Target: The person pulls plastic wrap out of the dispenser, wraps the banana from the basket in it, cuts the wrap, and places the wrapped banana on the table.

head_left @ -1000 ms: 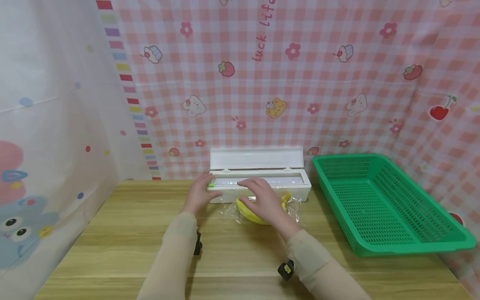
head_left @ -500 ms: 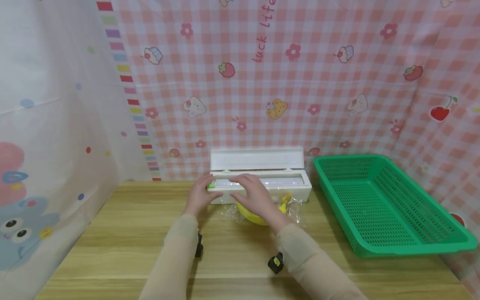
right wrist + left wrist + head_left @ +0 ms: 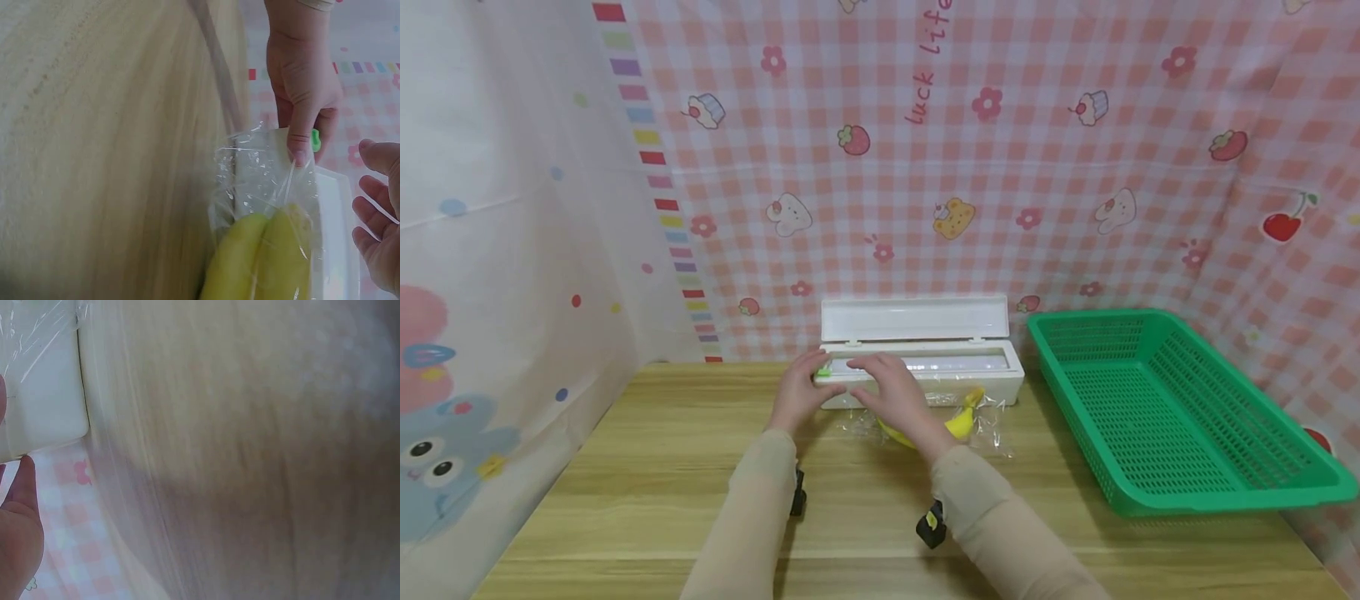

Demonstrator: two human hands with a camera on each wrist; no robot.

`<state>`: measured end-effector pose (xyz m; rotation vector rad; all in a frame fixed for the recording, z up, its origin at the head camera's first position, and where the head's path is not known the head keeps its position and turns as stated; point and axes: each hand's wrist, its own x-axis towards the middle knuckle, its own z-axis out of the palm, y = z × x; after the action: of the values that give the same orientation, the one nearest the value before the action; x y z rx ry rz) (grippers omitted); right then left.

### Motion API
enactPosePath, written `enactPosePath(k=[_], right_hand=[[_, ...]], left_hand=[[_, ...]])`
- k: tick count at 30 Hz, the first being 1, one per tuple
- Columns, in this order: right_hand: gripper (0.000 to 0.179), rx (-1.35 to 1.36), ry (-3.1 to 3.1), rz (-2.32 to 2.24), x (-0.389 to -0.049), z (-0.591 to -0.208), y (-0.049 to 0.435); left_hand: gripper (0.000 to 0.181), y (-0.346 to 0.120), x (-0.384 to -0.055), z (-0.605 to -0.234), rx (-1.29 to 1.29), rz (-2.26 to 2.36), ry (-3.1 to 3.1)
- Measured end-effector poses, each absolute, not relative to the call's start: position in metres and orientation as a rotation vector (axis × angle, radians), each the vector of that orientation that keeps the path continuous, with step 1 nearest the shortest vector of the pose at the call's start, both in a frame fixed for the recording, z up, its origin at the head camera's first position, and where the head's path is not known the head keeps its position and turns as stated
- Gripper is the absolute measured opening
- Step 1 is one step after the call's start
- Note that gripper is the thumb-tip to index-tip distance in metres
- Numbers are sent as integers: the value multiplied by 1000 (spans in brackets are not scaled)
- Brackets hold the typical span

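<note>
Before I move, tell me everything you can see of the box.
The box is long, white and plastic-looking, level on the table, its hinged lid raised at the back. The left hand grips its left end, near a green tab. A pale, shiny surface shows inside. Clear film overlaps its front, and the right hand hides part of it.

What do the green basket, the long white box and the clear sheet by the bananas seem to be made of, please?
Green basket: likely moulded plastic, slightly glossy, given its regular slots.
White box: probably hard plastic, smooth, going by its rounded corners, though painted material is possible.
Clear sheet: apparently thin plastic film, shiny, as its crinkles catch light.
</note>
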<state>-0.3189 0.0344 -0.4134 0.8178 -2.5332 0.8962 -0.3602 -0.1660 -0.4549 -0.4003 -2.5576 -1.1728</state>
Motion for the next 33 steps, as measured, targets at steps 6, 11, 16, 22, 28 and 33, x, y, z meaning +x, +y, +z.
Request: enactPosePath(k=[6,11,16,22,28,33], right_hand=[[41,772,-2565,875,-322,-418,28],[41,729,-2617,837,-326,-418,24],[40,735,-2636,758,-331,-416,18],[38,787,-2630,595,-338,-412,9],[37,823,-2606,492,-340,-412,1],[34,862,-2576,444,-342,-414,-5]], left_hand=[[66,-167,-360,-455,-385,-1193,-2545],[66,-167,-361,-455,-369,-1217,-2535],[67,-167,-362,-455,-353,-1212,-2541],[66,-167,-361,-453,-340,-1213,-2570],[63,-167,-360,-452,-350,-1186,-2585],[57,-168,-361,-453,-352,-1209,-2553]])
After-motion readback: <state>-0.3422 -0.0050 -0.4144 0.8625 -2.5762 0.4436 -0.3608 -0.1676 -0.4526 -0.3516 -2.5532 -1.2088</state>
